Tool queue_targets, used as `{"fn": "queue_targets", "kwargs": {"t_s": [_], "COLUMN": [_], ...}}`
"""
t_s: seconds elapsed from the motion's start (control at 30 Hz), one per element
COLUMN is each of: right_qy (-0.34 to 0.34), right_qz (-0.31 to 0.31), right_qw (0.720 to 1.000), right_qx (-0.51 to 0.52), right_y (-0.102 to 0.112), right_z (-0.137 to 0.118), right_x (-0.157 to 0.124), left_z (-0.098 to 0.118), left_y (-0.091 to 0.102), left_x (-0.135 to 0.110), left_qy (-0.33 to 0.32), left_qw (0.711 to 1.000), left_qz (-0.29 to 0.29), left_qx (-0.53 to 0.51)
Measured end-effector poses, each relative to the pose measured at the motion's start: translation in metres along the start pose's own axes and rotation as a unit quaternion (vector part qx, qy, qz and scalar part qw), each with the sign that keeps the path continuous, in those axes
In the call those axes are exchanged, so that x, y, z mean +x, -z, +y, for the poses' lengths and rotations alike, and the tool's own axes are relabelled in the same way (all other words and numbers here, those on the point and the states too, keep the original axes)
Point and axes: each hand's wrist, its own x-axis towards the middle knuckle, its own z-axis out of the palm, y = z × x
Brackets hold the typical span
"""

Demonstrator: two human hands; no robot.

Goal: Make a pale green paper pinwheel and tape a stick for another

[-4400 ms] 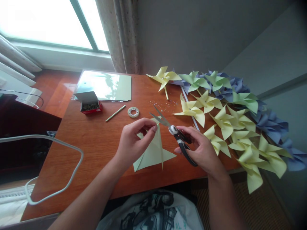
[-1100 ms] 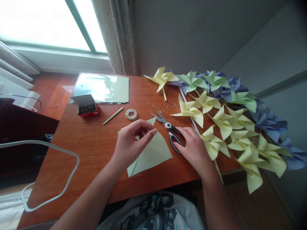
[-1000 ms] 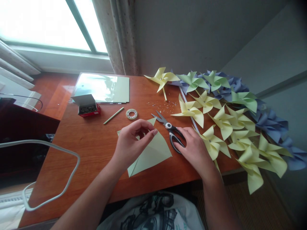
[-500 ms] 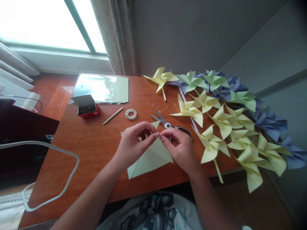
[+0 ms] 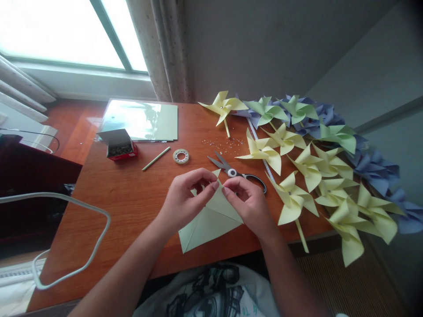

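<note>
Wht cable lower L, curtain nr bright window

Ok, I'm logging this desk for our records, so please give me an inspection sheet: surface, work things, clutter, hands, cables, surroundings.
Surface: wooden table, specks scattered beyond the scissors.
Work things: pale green paper under the hands; scissors lying with blades apart, one handle partly hidden.
Clutter: tape roll, pale stick, open red box of small dark pieces, many paper pinwheels on the right.
Hands: left hand pinches the paper; right hand close beside, grip unclear.
Cables: white cable looping across the table's left side.
Surroundings: window, curtain, grey wall.
</note>
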Motion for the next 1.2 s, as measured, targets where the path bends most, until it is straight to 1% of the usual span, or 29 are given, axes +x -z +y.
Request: {"fn": "queue_targets", "kwargs": {"t_s": [0.23,0.37,0.5,0.57,0.63,0.73,0.83,0.93,1.03,1.2], "right_qy": [0.015,0.025,0.041,0.037,0.027,0.013,-0.002,-0.009,-0.002,0.015], "right_qz": [-0.004,-0.004,-0.004,-0.003,0.007,0.045,0.088,0.124,0.161,0.205], "right_qw": [0.999,0.999,0.997,0.997,0.998,0.999,0.996,0.992,0.986,0.977], "right_qx": [-0.035,-0.049,-0.067,-0.066,-0.055,-0.026,0.006,0.027,0.035,0.050], "right_y": [0.000,0.000,0.000,-0.001,-0.001,0.000,0.004,0.008,0.011,0.015], "right_z": [0.001,0.000,-0.001,-0.001,-0.001,0.000,0.003,0.010,0.015,0.016], "right_x": [-0.001,-0.002,-0.001,-0.001,-0.001,-0.001,-0.001,-0.002,-0.003,-0.002], "left_z": [0.000,0.000,-0.004,-0.004,-0.001,0.005,0.009,0.009,0.006,0.004], "left_y": [0.000,0.000,-0.001,-0.001,-0.002,-0.001,0.001,0.005,0.009,0.009], "left_x": [0.001,0.001,0.000,0.000,0.000,0.000,0.001,0.002,0.002,0.003], "left_qy": [0.024,0.042,0.048,0.049,0.044,0.028,0.016,0.005,0.008,0.033], "left_qw": [1.000,0.998,0.997,0.997,0.998,0.997,0.991,0.982,0.972,0.964], "left_qz": [-0.005,-0.020,-0.029,-0.026,-0.008,0.058,0.116,0.153,0.176,0.178], "left_qx": [-0.013,-0.039,-0.055,-0.055,-0.045,-0.036,-0.062,-0.106,-0.153,-0.194]}}
